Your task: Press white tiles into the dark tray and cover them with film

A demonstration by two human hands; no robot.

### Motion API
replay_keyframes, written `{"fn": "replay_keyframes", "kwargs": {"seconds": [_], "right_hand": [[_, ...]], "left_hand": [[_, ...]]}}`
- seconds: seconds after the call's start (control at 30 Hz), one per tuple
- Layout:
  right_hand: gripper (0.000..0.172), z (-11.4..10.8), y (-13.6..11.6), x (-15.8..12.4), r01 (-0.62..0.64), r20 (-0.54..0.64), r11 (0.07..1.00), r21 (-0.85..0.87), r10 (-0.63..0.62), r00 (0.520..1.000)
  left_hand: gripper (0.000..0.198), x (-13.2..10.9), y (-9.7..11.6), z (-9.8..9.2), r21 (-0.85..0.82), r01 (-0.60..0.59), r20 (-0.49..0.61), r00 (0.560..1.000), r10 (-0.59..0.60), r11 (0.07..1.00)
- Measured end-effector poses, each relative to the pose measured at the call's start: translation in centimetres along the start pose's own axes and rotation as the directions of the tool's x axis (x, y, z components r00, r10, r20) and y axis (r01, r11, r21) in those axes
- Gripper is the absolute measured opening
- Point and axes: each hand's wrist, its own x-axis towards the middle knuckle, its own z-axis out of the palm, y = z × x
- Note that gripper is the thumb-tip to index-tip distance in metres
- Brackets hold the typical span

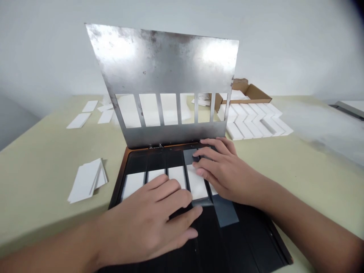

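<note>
A black base board (207,242) lies before me, with a metal frame plate (170,64) hinged upright at its far edge. White cards (197,185) sit in a row across the board. My left hand (150,216) rests over the near ends of the left cards, fingers apart and slightly bent; its palm side is hidden. On the right, my right hand (224,167) is spread with its fingertips at the far end of a card, touching it or just above. A dark translucent strip (226,210) shows beneath that hand. Neither hand shows anything gripped.
A small stack of white cards (85,180) lies left of the board. More loose cards (79,120) are scattered at the back left. Rows of white stacked pieces (256,121) stand at the back right, before an open cardboard box (256,93). A wall rises behind the table.
</note>
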Motion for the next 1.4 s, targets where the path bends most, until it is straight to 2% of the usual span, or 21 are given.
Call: {"fn": "replay_keyframes", "kwargs": {"seconds": [0.13,0.23,0.3,0.7,1.4], "right_hand": [[0.039,-0.6,0.4,-0.4,0.038,0.037,0.999,0.016,-0.039,0.999],[0.059,-1.0,0.6,-0.7,0.089,0.045,0.996,0.017,-0.09,0.995],[0.066,-1.1,0.7,-0.8,0.111,0.044,0.994,0.013,-0.111,0.993],[0.05,-1.0,0.6,-0.4,0.161,0.003,0.987,-0.016,-0.161,0.987],[0.053,-1.0,0.7,-0.2,0.193,0.033,0.98,-0.049,-0.192,0.981]], "left_hand": [[0.019,0.1,0.1,-0.2,-0.02,-0.014,0.003,1.0,0.014,1.0],[0.022,0.3,0.2,-0.4,-0.01,-0.059,-0.007,0.998,0.059,0.998],[0.024,0.4,0.3,-0.6,0.001,-0.085,-0.02,0.996,0.085,0.996],[0.023,0.6,0.3,-0.6,0.0,-0.098,-0.028,0.995,0.097,0.995],[0.027,0.5,0.1,-0.5,0.013,-0.127,-0.012,0.992,0.127,0.992]]}}
